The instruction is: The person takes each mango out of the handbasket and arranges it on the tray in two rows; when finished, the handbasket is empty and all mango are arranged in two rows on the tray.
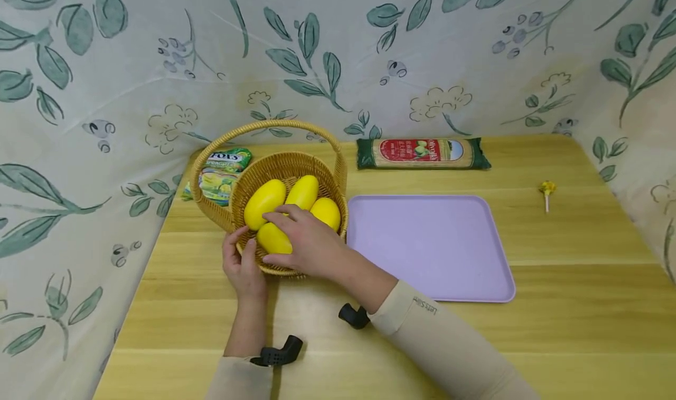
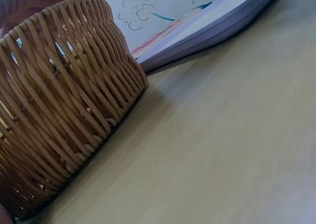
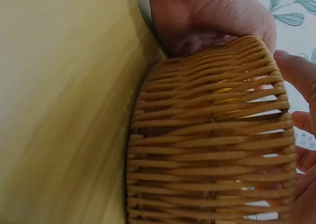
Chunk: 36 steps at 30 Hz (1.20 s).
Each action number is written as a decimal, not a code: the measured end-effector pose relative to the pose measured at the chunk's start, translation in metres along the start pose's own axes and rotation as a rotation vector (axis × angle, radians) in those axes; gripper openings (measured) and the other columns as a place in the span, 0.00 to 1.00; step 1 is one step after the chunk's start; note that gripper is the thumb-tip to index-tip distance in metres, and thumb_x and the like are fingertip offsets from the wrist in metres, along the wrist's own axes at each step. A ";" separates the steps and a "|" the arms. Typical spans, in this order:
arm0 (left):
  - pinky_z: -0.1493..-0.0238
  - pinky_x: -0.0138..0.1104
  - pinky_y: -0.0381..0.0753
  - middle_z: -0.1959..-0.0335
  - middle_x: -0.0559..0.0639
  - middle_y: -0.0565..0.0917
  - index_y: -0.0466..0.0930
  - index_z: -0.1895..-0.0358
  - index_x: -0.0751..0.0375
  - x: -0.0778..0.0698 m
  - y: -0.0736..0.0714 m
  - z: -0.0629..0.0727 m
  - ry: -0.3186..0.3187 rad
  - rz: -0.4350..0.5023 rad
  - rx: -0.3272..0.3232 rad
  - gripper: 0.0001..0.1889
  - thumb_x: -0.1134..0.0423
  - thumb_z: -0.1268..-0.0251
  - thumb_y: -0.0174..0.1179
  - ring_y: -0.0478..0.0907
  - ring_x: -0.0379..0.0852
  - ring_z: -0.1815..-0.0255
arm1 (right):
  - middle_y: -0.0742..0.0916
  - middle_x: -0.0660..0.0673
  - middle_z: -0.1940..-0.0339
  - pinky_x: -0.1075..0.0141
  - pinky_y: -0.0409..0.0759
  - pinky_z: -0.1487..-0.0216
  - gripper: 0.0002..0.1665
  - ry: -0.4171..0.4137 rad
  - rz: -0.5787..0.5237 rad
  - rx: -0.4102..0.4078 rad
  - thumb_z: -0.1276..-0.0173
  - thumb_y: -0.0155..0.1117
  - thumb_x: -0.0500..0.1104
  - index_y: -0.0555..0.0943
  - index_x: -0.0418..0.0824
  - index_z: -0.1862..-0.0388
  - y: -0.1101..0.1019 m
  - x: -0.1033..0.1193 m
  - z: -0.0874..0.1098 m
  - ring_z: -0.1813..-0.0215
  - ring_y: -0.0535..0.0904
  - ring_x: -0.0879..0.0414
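A round wicker basket (image 1: 296,160) with a tall arched handle (image 1: 274,123) stands at the left of the table, holding several smooth yellow mangoes (image 1: 264,203). My left hand (image 1: 248,271) grips the basket's near left rim. Over the basket's near side reaches my right hand (image 1: 311,241), its thumb and fingers round the lowest mango (image 1: 273,239), partly hiding it. The left wrist view shows the woven basket wall (image 2: 74,95) close up. In the right wrist view the wall (image 3: 212,150) appears sideways, with the right thumb (image 3: 296,68) by the rim.
A lilac tray (image 1: 428,247) lies right of the basket. Behind it is a long pasta packet (image 1: 422,153). A green candy bag (image 1: 224,174) sits behind the basket handle, and a yellow lollipop (image 1: 547,189) lies at the right. Floral cloth (image 1: 343,54) hangs behind the table.
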<state>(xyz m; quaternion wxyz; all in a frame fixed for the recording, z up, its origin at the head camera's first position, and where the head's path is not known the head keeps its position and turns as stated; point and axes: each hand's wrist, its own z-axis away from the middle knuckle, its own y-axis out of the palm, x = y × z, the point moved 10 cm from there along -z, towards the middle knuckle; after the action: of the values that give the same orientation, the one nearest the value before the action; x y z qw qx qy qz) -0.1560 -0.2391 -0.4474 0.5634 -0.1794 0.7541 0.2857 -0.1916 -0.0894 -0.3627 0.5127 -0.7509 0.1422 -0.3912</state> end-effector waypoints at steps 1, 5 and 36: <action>0.17 0.41 0.44 0.48 0.42 0.82 0.79 0.50 0.72 0.000 0.000 0.000 0.000 0.002 -0.001 0.12 0.75 0.34 0.54 0.58 0.50 0.20 | 0.76 0.42 0.28 0.59 0.77 0.32 0.46 -0.003 0.009 0.013 0.36 0.70 0.65 0.71 0.46 0.25 0.003 0.001 -0.003 0.31 0.77 0.49; 0.18 0.40 0.47 0.46 0.48 0.81 0.78 0.49 0.75 0.000 -0.001 0.000 0.000 0.015 0.004 0.12 0.75 0.34 0.55 0.60 0.48 0.22 | 0.77 0.43 0.30 0.59 0.78 0.33 0.45 -0.011 0.040 0.046 0.37 0.71 0.65 0.72 0.46 0.26 0.010 0.003 -0.011 0.34 0.78 0.49; 0.27 0.32 0.58 0.42 0.52 0.78 0.77 0.48 0.74 0.003 0.000 -0.003 0.011 0.012 0.049 0.13 0.75 0.35 0.54 0.65 0.45 0.29 | 0.81 0.46 0.33 0.59 0.79 0.34 0.41 0.141 0.146 0.176 0.35 0.70 0.62 0.75 0.45 0.28 0.037 -0.013 -0.014 0.33 0.79 0.52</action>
<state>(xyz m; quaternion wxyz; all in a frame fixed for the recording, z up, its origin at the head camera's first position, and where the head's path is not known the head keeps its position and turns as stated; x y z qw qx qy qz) -0.1595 -0.2412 -0.4500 0.5617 -0.1627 0.7651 0.2695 -0.2038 -0.1069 -0.3989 0.5923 -0.6615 0.1972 -0.4156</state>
